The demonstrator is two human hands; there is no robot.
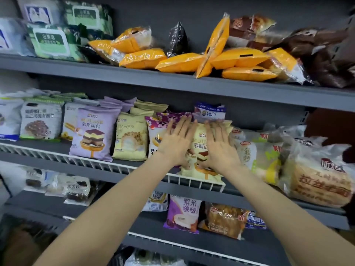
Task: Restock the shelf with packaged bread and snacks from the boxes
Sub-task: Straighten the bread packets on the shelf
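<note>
A pale yellow mousse bread packet stands on the middle shelf, leaning back against other packets. My left hand lies flat with straight fingers on its left part and on the white and purple packet beside it. Pressing flat on the yellow packet's right part is my right hand, fingers spread. A blue and white packet stands behind my fingertips. No boxes are in view.
The middle shelf holds purple and yellow packets on the left and clear bread bags on the right, behind a white wire rail. Orange packets lie on the top shelf. More packets sit below.
</note>
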